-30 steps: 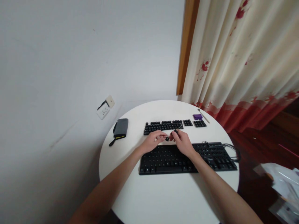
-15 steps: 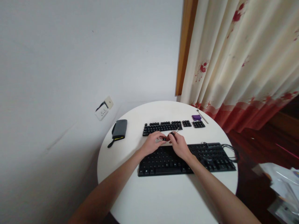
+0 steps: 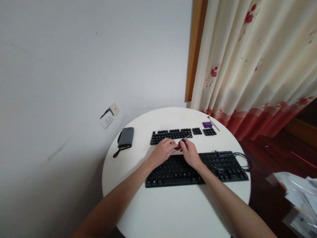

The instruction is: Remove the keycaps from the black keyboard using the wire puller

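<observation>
A black keyboard (image 3: 183, 181) lies on the round white table, with many keycaps off and bare switches showing on its left and middle part. Over its rear edge, my left hand (image 3: 162, 152) is closed, its fingertips on a small black keycap (image 3: 175, 148) that is mostly hidden. Close beside it, my right hand (image 3: 191, 153) grips what looks like a wire keycap puller (image 3: 183, 140), with a black handle and thin wires pointing away to the rear. The fingertips of both hands nearly meet. Behind them, loose keycaps (image 3: 170, 135) stand in rows, sorted into blocks.
A grey pouch (image 3: 126, 137) with a strap lies at the left of the table (image 3: 173, 211). A purple cloth (image 3: 207, 124) and a thin brush (image 3: 214, 124) are at the back right. The coiled cable (image 3: 246, 162) sits by the keyboard's right end. Wall and curtain border the table.
My left fingers have closed further over the keycap, which now shows less. The right hand holds the puller almost in the same place. The view has shifted slightly.
</observation>
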